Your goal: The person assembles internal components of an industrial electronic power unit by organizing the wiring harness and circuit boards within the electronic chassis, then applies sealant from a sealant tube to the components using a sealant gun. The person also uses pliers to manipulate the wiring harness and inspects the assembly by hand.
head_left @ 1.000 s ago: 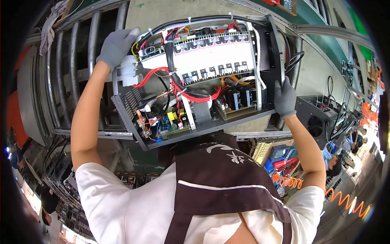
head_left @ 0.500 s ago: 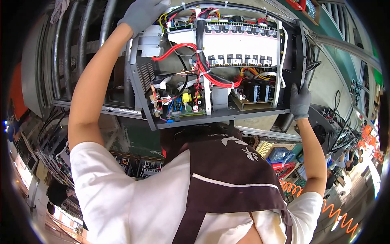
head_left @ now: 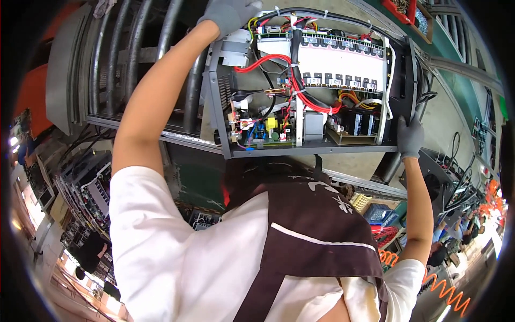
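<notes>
An open-topped dark metal case (head_left: 316, 150) full of electronics lies in front of me on a roller conveyor. Wearing a grey glove, my left hand (head_left: 228, 16) is closed on the case's far left corner, its fingertips partly cut off by the picture's upper rim. My right hand (head_left: 410, 138), also gloved, grips the near right corner with the thumb along the side wall. Inside are a white board (head_left: 343, 67) with rows of black components, thick red cables (head_left: 271, 58), a black cable bundle (head_left: 296, 48) and a small yellow transformer (head_left: 272, 124).
Metal rollers (head_left: 134, 59) stretch to the left of the case. A red bin (head_left: 399, 9) of small parts sits at the far right. Another black unit (head_left: 437, 172) with loose cables stands at right. An orange coiled hose (head_left: 445, 290) hangs lower right; people (head_left: 456, 231) are beyond.
The whole view has shifted and turned slightly, so the case and rollers appear further right. Both hands keep their hold on the same corners of the case.
</notes>
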A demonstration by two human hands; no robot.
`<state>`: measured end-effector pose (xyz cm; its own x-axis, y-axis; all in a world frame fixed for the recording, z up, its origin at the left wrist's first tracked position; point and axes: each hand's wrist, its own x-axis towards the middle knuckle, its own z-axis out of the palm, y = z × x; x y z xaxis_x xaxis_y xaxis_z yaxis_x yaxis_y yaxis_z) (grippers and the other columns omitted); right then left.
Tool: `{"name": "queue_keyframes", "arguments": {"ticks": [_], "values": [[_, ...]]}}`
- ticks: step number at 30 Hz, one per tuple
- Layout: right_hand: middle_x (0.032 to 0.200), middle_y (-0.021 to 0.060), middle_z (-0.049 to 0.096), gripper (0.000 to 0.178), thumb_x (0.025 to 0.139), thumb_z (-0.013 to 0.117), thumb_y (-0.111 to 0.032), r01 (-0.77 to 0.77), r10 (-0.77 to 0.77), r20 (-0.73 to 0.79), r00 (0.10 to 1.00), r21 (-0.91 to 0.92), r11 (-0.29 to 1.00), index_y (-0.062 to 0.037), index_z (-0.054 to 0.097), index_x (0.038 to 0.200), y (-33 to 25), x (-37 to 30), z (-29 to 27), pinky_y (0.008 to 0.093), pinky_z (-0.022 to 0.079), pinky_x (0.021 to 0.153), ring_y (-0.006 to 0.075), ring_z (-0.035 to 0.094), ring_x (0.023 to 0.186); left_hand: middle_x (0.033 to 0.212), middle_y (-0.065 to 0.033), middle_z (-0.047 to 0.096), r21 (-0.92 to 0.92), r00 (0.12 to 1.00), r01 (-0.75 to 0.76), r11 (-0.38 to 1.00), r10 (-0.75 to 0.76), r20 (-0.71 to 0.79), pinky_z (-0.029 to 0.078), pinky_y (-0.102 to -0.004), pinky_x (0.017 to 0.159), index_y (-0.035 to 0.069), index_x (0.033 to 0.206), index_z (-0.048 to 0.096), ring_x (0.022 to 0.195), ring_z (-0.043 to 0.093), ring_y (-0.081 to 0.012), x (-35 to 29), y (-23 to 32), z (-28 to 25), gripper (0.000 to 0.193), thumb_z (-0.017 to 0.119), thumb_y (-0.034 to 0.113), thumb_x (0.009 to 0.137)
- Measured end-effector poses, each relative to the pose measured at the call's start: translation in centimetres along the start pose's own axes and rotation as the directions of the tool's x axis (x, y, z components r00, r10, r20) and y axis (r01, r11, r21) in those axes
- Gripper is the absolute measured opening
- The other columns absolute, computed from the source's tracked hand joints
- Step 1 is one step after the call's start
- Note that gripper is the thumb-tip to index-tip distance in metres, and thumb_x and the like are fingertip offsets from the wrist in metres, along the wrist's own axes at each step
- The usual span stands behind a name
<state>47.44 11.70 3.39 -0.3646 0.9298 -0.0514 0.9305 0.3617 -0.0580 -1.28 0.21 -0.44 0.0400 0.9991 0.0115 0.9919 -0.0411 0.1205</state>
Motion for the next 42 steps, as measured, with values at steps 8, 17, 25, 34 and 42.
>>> {"name": "queue_keyframes", "arguments": {"ticks": [8, 17, 25, 34, 42], "values": [[0.087, 0.0203, 0.062, 0.039, 0.083, 0.054, -0.031, -0.085, 0.084, -0.085, 0.993, -0.002, 0.996, -0.012, 0.054, 0.117, 0.1, -0.6, 0.2, 0.0473, 0.046, 0.072, 0.0399, 0.059, 0.083, 0.089, -0.0205, 0.063, -0.285, 0.914, 0.401, 0.87, -0.36, 0.188, 0.045, -0.0437, 0.078, 0.008, 0.088, 0.067, 0.084, 0.06, -0.037, 0.5, -0.1, 0.4, 0.049, 0.039, 0.048, 0.088], [0.074, 0.018, 0.062, 0.025, 0.087, 0.049, -0.033, -0.071, 0.059, -0.276, 0.959, -0.035, 0.997, -0.0103, 0.057, 0.094, 1.0, -2.4, 2.2, 0.0482, 0.045, 0.062, 0.0377, 0.06, 0.071, 0.084, -0.0203, 0.064, -0.173, 0.901, 0.402, 0.899, -0.356, 0.247, 0.046, -0.0362, 0.078, 0.004, 0.091, 0.067, 0.084, 0.06, -0.0349, 2.0, 2.0, -4.0, 0.05, 0.043, 0.047, 0.085], [0.075, 0.0178, 0.062, 0.022, 0.088, 0.048, -0.03, -0.074, 0.091, -0.33, 0.94, 0.066, 0.995, -0.011, 0.055, 0.095, 0.4, -3.1, 3.0, 0.0484, 0.044, 0.061, 0.0381, 0.059, 0.072, 0.09, -0.0175, 0.065, -0.218, 0.88, 0.475, 0.853, -0.458, 0.126, 0.046, -0.0394, 0.078, 0.011, 0.088, 0.07, 0.087, 0.06, -0.0341, 0.7, 1.4, -4.2, 0.043, 0.047, 0.047, 0.081], [0.076, 0.0176, 0.061, 0.018, 0.087, 0.049, -0.026, -0.086, 0.183, -0.44, 0.879, 0.231, 0.969, -0.011, 0.051, 0.097, 0.3, -7.1, 5.2, 0.0465, 0.044, 0.058, 0.0384, 0.059, 0.071, 0.081, -0.0151, 0.065, -0.171, 0.884, 0.45, 0.876, -0.464, -0.049, 0.047, -0.0421, 0.071, 0.012, 0.082, 0.07, 0.079, 0.061, -0.0339, -2.0, 5.5, -9.7, 0.045, 0.045, 0.049, 0.084], [0.085, 0.0195, 0.061, 0.029, 0.09, 0.047, -0.032, -0.061, 0.282, -0.455, 0.845, 0.441, 0.895, -0.0072, 0.051, 0.104, 0.4, -8.6, 8.0, 0.046, 0.043, 0.061, 0.0404, 0.058, 0.076, 0.066, -0.0124, 0.061, -0.182, 0.87, 0.376, 0.909, -0.414, -0.268, 0.047, -0.042, 0.065, 0.014, 0.072, 0.069, 0.068, 0.06, -0.0318, -6.7, 9.7, -11.5, 0.048, 0.043, 0.051, 0.086]]}}
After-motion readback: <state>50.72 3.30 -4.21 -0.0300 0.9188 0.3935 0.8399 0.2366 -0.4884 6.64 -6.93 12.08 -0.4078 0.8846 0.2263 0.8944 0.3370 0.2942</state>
